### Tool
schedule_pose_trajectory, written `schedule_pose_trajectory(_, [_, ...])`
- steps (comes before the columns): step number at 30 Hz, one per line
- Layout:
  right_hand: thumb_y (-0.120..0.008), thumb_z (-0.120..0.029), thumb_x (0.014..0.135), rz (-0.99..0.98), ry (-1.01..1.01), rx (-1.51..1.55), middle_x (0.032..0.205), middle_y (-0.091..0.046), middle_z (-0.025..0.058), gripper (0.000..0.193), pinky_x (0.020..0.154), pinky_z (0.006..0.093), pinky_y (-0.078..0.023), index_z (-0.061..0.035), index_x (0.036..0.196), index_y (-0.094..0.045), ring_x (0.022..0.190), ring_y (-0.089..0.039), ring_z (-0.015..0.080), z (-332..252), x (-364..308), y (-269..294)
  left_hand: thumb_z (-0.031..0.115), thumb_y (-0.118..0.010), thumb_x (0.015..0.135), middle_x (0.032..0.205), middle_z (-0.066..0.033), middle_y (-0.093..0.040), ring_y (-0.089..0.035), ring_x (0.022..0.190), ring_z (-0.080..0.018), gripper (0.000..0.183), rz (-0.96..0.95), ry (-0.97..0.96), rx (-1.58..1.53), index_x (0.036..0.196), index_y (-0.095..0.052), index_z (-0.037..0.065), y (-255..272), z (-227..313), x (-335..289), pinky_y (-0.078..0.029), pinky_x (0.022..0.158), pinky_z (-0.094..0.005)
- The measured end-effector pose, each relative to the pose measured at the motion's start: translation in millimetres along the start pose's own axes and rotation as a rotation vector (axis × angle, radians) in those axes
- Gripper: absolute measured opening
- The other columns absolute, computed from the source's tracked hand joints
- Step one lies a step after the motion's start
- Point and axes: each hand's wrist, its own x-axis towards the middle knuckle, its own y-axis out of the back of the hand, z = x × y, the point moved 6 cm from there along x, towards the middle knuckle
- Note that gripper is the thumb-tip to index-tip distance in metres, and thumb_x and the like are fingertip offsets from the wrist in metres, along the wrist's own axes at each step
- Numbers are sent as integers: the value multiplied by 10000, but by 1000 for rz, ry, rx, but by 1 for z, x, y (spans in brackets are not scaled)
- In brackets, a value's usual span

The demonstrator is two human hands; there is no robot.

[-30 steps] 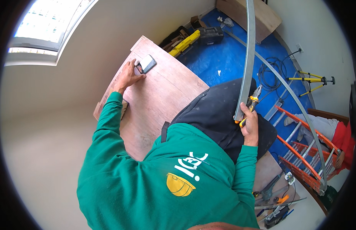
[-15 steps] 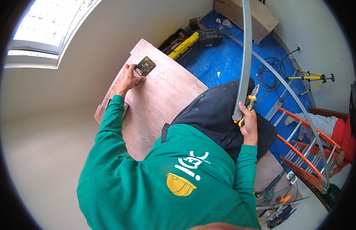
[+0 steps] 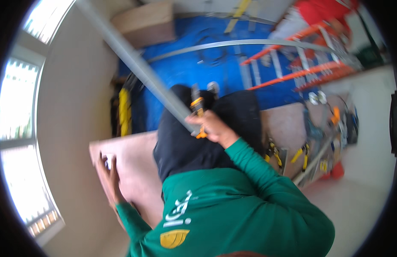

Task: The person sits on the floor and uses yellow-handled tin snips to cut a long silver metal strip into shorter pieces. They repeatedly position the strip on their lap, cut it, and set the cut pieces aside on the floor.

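Observation:
My right hand (image 3: 213, 127) is closed around a pair of pliers (image 3: 197, 105) with orange and black handles. The same hand grips the near end of a long grey metal channel (image 3: 151, 81), which slants up to the far left. At the left, my left hand (image 3: 109, 176) has its thumb and fingers about the edges of a phone (image 3: 108, 161). The phone is at the left end of a pinkish wooden board (image 3: 136, 152); glare and blur hide its screen.
Another metal strip (image 3: 232, 43) spans the blue floor sheet (image 3: 181, 34) toward an orange ladder (image 3: 282, 79) beside a person in red (image 3: 315, 15). A yellow toolbox (image 3: 125, 109) lies by the left wall. Yellow-handled tools (image 3: 300, 155) rest on the right-hand board (image 3: 286, 124).
My view has swung to the right, bringing the tools at that side further in. The channel now slants left in the picture. Both hands keep their holds.

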Motion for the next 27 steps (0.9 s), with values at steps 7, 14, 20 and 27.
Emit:
schedule_pose_trajectory(7, [-837, -191, 980, -103, 68, 156, 974, -731, 93, 287, 668, 369, -625, -1, 1152, -708, 829, -744, 182, -26, -25, -8, 820, -479, 1037, 1557, -179, -558, -483, 1516, -358, 1018, -770, 308, -1597, 1674, -396, 31, -258, 223, 9, -353, 1299, -530])
schedule_pose_trajectory(14, [-756, -340, 1071, 90, 292, 63, 862, -638, -9, 266, 589, 275, -532, -118, 1102, -613, 705, -633, 92, -20, -17, 36, 706, -617, 1049, 1357, -121, -671, -620, 1394, -390, 613, -850, 368, -1560, 1189, -637, 110, -345, 297, -1, -500, 1186, -545])
schedule_pose_trajectory(20, [-732, -344, 1085, 288, 50, 363, 895, -633, 7, 237, 708, 421, -587, -137, 1030, -631, 798, -652, 174, 28, 10, 96, 693, -633, 1053, 667, 51, -441, -448, 550, -99, 540, -792, 559, -1548, 937, -561, 170, -372, 268, 4, -493, 613, -320])
schedule_pose_trajectory(27, [-713, -336, 1095, 314, 22, 191, 979, -576, 24, 245, 715, 437, -565, -110, 1106, -618, 827, -606, 183, 39, 28, 89, 690, -630, 1059, 649, 58, -363, -397, 560, -104, 548, -760, 636, -1451, 906, -549, 170, -379, 251, 10, -447, 596, -312])
